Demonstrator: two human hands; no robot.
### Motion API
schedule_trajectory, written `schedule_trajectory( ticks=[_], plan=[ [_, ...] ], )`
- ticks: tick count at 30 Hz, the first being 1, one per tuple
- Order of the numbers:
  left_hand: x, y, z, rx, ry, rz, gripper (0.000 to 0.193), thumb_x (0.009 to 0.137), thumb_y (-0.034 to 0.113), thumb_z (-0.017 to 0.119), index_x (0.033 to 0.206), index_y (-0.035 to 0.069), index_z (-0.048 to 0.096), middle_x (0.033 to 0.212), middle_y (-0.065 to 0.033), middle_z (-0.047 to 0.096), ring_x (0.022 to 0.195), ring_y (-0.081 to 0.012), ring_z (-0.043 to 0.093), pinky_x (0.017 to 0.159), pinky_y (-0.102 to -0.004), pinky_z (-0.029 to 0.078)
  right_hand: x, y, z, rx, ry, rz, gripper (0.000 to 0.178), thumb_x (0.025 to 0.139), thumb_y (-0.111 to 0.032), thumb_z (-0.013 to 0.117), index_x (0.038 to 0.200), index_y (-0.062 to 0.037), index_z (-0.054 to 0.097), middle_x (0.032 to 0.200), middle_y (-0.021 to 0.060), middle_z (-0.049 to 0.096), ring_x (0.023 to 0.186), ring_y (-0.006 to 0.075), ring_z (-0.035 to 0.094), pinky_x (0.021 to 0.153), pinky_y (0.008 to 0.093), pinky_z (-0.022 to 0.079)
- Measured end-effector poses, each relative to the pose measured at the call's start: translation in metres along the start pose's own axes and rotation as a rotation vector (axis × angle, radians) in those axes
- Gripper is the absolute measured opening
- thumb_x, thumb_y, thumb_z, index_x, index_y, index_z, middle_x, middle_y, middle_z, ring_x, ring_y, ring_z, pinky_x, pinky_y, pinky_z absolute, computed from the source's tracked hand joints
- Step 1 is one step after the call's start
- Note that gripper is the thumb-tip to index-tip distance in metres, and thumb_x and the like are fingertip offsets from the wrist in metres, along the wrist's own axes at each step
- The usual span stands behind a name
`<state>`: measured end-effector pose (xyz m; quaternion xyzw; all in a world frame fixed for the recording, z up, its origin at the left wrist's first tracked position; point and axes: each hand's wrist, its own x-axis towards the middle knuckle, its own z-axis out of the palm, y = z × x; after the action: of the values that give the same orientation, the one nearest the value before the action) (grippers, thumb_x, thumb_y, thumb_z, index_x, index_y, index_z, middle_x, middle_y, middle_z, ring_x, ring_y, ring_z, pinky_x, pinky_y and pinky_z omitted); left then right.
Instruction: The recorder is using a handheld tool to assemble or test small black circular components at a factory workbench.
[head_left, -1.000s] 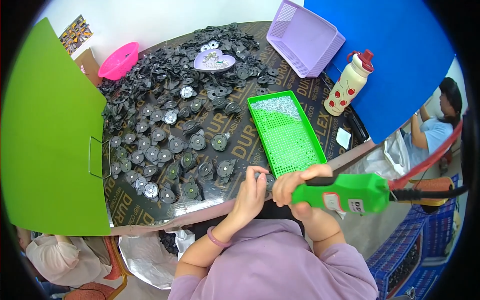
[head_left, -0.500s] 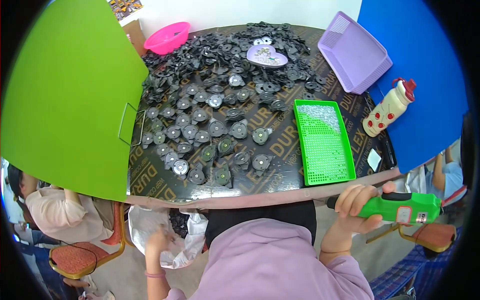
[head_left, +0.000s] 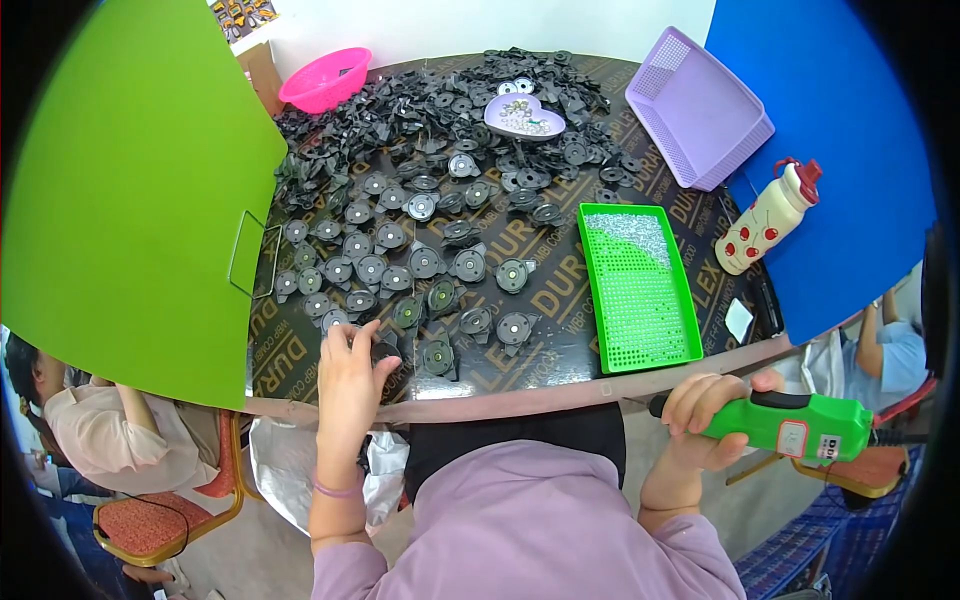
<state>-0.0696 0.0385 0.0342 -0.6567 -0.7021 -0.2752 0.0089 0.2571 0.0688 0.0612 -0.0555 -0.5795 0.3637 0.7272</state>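
Note:
My right hand (head_left: 712, 418) is wrapped round a green electric screwdriver (head_left: 800, 428) with a black lever on top. Its dark tip points left, past my fingers, and a cable leaves its right end. At the table's front edge, my left hand (head_left: 350, 375) is over the nearest round black parts, thumb and fingers apart. A dark disc-shaped part (head_left: 385, 352) shows between thumb and forefinger; another beside it is mostly hidden under the fingers. Several similar round black parts (head_left: 468, 265) with pale centres lie spread across the table. Beneath my left forearm hangs a white bag (head_left: 285, 465).
A green perforated tray (head_left: 640, 320) of small silver pieces lies at right. Behind it are a lilac basket (head_left: 700, 115) and a cream bottle (head_left: 768, 218). A heap of black parts (head_left: 400, 115) surrounds a heart-shaped dish (head_left: 525, 118); a pink basin (head_left: 325, 80) is far left. Green and blue panels flank the table.
My left hand has risen from the white bag to the round parts at the table's front edge. The right hand keeps its grip on the screwdriver. The view has shifted slightly.

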Motion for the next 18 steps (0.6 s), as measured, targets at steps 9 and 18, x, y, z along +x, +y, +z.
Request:
schedule_trajectory(
  ticks=[9,18],
  plan=[
    [0.010,-0.004,0.013,0.086,-0.088,0.062,0.032,0.064,0.008,0.071,0.091,0.001,0.054,0.090,-0.0146,0.050,0.087,-0.0333,0.048,0.076,-0.0395,0.039,0.001,0.004,-0.011,-0.045,0.048,0.011,0.054,0.085,-0.036,0.057,0.121,-0.0071,0.028,0.057,0.0046,0.046,0.039,0.0154,0.043,0.037,0.0274,0.040],
    [-0.007,0.062,0.043,-1.167,-0.299,-0.200,0.014,0.088,0.011,0.054,0.090,0.006,0.041,0.077,-0.0041,0.054,0.060,-0.0060,0.051,0.050,-0.0170,0.041,0.010,0.033,-0.028,-0.139,0.188,0.094,0.052,0.085,-0.034,0.058,0.116,-0.0049,0.028,0.058,0.0047,0.043,0.042,0.0159,0.044,0.039,0.0286,0.040]
  ],
)
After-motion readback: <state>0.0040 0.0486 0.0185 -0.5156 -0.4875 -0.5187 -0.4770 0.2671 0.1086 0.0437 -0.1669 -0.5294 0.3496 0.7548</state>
